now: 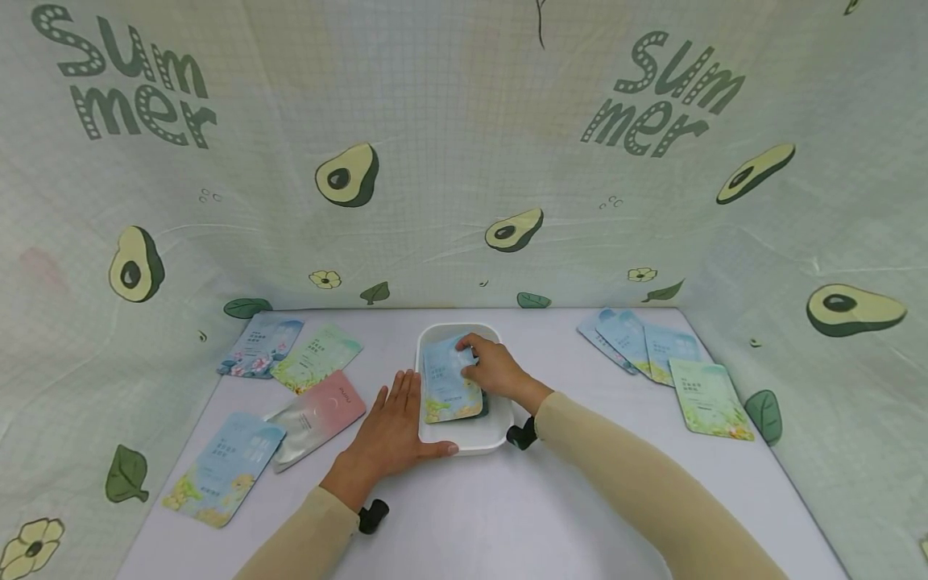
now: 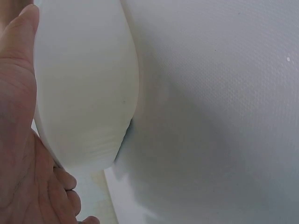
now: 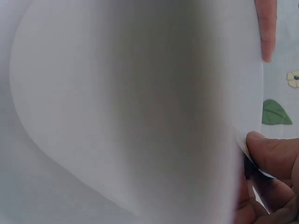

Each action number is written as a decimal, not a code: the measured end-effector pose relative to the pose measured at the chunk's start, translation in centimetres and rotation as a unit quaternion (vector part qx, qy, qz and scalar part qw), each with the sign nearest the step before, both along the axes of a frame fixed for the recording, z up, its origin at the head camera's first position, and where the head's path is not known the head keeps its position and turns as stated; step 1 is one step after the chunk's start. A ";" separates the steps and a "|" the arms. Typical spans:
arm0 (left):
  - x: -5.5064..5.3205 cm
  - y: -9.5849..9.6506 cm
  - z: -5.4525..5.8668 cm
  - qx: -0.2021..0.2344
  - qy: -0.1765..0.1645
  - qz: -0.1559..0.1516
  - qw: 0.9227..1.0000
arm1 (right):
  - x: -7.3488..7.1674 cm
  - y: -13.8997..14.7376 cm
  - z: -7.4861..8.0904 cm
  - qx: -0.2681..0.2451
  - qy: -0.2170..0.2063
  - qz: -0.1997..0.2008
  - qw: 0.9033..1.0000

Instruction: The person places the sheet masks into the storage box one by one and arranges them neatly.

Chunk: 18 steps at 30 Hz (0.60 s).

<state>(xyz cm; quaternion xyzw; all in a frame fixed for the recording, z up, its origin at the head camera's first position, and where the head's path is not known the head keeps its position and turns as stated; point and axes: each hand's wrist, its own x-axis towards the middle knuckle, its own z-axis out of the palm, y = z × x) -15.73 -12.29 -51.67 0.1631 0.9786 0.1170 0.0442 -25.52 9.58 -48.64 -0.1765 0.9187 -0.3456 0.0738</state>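
A white plastic tray (image 1: 474, 439) with rounded corners stands on the table. My left hand (image 1: 391, 431) lies along its left side, fingers straight and thumb at the front rim; the left wrist view shows the palm against the tray's outer wall (image 2: 86, 93). Inside the tray, a light blue sheet mask packet (image 1: 445, 387) with yellow flowers lies over a darker edge of something beneath. My right hand (image 1: 496, 370) pinches this packet by its right edge. In the right wrist view the thumb (image 3: 271, 154) presses on the packet's edge, and a blurred shape hides much of the tray.
On the left lie a blue floral packet (image 1: 261, 346), a green packet (image 1: 316, 358), a pink and silver packet (image 1: 322, 415) and a larger-looking blue packet (image 1: 226, 467). Several blue packets (image 1: 670, 350) overlap at the right, beside a green one (image 1: 710, 399). A printed cloth (image 1: 435, 266) rises behind the table.
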 end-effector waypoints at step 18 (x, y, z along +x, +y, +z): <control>0.0 0.0 0.0 0.009 -0.007 0.005 1.000 | 1.4 3.0 1.3 0.049 0.126 -0.067 0.989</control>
